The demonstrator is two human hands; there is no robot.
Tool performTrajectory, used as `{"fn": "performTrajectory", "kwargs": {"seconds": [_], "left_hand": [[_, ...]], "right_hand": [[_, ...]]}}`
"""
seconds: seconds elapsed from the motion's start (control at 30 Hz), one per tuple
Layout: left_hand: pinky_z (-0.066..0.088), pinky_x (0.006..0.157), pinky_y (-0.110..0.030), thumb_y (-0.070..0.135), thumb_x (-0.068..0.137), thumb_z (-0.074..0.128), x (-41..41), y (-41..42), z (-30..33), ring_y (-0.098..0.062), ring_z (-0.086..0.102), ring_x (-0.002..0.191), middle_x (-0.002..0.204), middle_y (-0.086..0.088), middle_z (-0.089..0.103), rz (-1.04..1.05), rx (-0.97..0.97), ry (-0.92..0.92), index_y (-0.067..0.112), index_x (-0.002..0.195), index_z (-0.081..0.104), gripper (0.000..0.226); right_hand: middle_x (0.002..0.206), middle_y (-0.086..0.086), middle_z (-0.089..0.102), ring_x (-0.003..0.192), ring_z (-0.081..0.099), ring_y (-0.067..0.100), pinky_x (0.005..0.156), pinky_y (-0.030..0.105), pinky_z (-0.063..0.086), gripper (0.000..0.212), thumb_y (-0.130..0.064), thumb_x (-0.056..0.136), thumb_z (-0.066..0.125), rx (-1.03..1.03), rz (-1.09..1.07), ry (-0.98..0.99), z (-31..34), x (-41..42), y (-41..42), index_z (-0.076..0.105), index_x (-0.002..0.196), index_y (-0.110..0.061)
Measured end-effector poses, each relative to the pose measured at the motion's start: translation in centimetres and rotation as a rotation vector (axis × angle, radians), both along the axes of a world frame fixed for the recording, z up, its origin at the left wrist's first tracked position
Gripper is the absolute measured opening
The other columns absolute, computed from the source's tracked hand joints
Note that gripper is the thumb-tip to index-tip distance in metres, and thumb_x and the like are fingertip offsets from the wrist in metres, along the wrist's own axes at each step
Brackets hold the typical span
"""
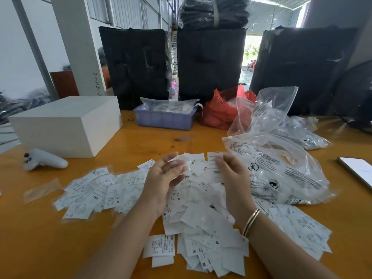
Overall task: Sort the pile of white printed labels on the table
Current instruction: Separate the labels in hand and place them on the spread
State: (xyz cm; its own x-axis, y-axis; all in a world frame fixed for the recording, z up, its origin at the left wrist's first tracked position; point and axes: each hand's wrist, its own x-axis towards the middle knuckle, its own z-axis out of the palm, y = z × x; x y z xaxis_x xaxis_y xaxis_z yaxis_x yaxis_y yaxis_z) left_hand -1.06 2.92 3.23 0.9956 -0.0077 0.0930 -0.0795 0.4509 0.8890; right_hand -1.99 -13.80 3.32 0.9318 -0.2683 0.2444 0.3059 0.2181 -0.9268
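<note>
Behind the orange wooden table stand three big black wrapped bales, and the place looks like a warehouse with white walls and a white column. On the table, the pile of white printed labels spreads wide across the near middle, from the left part to the right part, and some labels show size letters like M, S, XL and XXL. Both hands are raised a little above the pile, near its far edge. The left hand has its palm turned up and its fingers curled around a thin clear piece, maybe a small plastic sleeve, which is blurred. The right hand pinches one label at its far end, fingers closed on it; a thin bracelet sits on this wrist. At the left far side is a white box, and just near it lies a white controller. Far in the middle is a purple tray with clear packets inside, and to its right a red plastic bag. On the right, clear plastic bags with black print lie in a heap, touching the pile. A phone lies at the right edge. One small clear sleeve lies alone on the table at the left of the pile.
</note>
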Motion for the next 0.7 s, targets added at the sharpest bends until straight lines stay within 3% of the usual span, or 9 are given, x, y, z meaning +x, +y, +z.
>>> {"fn": "performTrajectory", "kwargs": {"seconds": [0.13,0.3,0.43,0.57,0.7], "left_hand": [[0.055,0.067,-0.02,-0.001,0.081,0.063,-0.1,-0.3,-0.2,-0.013,0.071,0.086,0.091,-0.001,0.074,-0.024,-0.012,-0.009,0.023,0.095,0.075,0.03],[0.055,0.07,-0.019,-0.005,0.087,0.057,-0.2,-0.5,-0.1,-0.012,0.071,0.087,0.089,-0.002,0.074,-0.02,-0.002,-0.04,0.019,0.089,0.078,0.031],[0.054,0.071,-0.016,-0.004,0.087,0.058,-0.3,-0.5,-0.1,-0.012,0.071,0.092,0.094,-0.003,0.075,-0.01,0.041,-0.049,0.017,0.096,0.075,0.029],[0.054,0.076,-0.016,0.0,0.087,0.061,-0.5,-0.7,-0.2,-0.011,0.069,0.096,0.099,0.001,0.075,-0.003,0.148,-0.081,0.023,0.096,0.075,0.029],[0.054,0.082,-0.02,0.002,0.087,0.063,-0.5,-0.8,-0.2,-0.01,0.069,0.098,0.099,0.005,0.074,0.006,0.225,-0.101,0.03,0.092,0.076,0.031]], "right_hand": [[0.059,-0.002,0.056,0.049,0.046,0.008,0.047,0.016,0.039,0.016,0.001,0.083,0.064,0.21,0.115,0.042,-0.1,-0.7,0.6,0.063,0.077,-0.014],[0.067,0.005,0.068,0.061,0.067,0.018,0.051,0.019,0.051,0.015,0.006,0.086,0.059,0.312,0.146,0.066,-0.4,-1.0,1.1,0.056,0.094,-0.006],[0.074,0.008,0.07,0.071,0.071,0.023,0.055,0.02,0.054,0.023,0.006,0.086,0.058,0.37,0.174,0.085,-0.6,-1.0,1.3,0.059,0.106,-0.006],[0.071,0.009,0.069,0.073,0.071,0.021,0.056,0.02,0.054,0.012,0.005,0.086,0.058,0.403,0.211,0.101,-0.7,-1.0,1.1,0.061,0.093,-0.005],[0.066,0.006,0.066,0.072,0.071,0.021,0.057,0.02,0.054,0.018,0.007,0.087,0.056,0.482,0.216,0.128,-0.5,-1.1,1.0,0.056,0.079,-0.009]]}}
